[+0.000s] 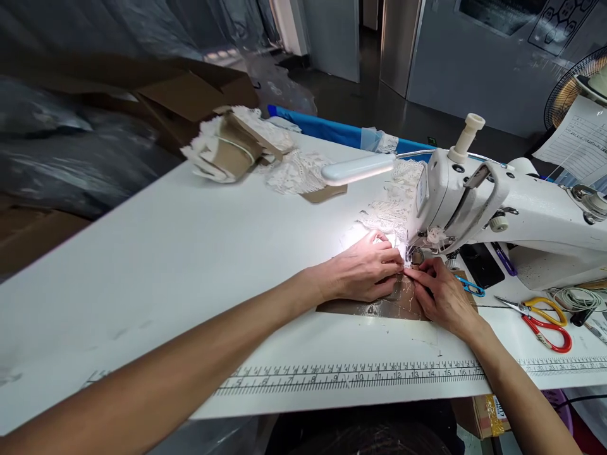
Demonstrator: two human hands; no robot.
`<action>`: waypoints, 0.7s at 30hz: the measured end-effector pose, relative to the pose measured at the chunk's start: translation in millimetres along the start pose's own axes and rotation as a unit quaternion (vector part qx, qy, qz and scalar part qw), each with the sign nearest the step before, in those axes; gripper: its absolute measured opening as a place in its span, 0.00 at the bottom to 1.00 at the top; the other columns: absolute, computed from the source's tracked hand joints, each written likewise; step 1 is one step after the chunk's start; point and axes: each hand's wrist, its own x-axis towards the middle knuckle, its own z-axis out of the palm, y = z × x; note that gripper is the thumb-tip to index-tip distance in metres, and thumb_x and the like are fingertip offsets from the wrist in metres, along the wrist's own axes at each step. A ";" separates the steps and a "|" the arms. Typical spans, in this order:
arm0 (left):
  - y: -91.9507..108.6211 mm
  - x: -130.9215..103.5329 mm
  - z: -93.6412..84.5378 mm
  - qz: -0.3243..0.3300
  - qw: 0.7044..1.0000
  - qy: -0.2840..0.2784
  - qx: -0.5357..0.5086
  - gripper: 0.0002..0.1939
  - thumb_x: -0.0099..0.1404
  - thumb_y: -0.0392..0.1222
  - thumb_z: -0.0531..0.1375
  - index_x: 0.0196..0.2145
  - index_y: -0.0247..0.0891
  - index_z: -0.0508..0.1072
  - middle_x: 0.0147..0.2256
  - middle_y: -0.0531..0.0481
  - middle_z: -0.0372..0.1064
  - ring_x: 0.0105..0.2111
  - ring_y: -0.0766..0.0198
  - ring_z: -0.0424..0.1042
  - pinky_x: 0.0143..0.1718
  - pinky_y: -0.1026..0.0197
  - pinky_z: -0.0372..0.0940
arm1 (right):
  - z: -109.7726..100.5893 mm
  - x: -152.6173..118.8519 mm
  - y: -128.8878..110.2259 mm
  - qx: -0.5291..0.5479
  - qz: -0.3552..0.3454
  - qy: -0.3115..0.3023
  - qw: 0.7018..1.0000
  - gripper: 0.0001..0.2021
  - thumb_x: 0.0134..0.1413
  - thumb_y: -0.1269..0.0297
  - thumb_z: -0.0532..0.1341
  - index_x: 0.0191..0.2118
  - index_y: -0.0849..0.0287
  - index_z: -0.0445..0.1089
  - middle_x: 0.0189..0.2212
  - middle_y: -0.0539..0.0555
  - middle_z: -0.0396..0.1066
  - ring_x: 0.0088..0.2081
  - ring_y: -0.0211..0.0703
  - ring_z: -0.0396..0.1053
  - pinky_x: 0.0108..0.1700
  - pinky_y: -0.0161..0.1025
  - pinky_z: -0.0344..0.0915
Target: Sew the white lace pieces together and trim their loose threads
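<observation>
Tabletop numbers 10 to 15 lie before the left hand and right hand, bent over brown material, pinch unclear.

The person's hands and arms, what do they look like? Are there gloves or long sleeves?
No gloves: the left hand and the right hand are bare. Both arms are bare as far as they show, with no sleeve, watch or bracelet in view.
</observation>
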 end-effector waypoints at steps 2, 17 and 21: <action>0.1 0.3 -1.1 -0.004 1.000 -0.008 0.002 0.12 0.67 0.36 0.51 0.32 0.38 0.74 0.35 0.48 0.73 0.33 0.61 0.67 0.47 0.51 0.60 | -1.2 1.9 -2.8 -0.009 0.008 -0.010 1.000 0.17 0.65 0.69 0.54 0.54 0.56 0.74 0.43 0.62 0.69 0.41 0.52 0.71 0.43 0.50 0.74; -5.7 -1.3 0.8 -0.023 0.999 -0.012 -0.041 0.12 0.67 0.44 0.54 0.37 0.36 0.73 0.40 0.44 0.73 0.36 0.58 0.68 0.48 0.48 0.63 | 4.0 10.1 -7.9 -0.075 0.057 -0.054 0.994 0.20 0.62 0.67 0.54 0.57 0.58 0.69 0.41 0.63 0.72 0.39 0.54 0.72 0.39 0.48 0.72; -6.7 -2.3 1.3 -0.034 0.999 -0.021 -0.036 0.14 0.68 0.46 0.54 0.41 0.36 0.74 0.42 0.43 0.72 0.37 0.57 0.69 0.48 0.48 0.62 | -7.9 8.0 -1.1 0.027 0.089 -0.042 0.995 0.17 0.65 0.62 0.52 0.54 0.57 0.71 0.44 0.62 0.72 0.36 0.49 0.73 0.37 0.44 0.71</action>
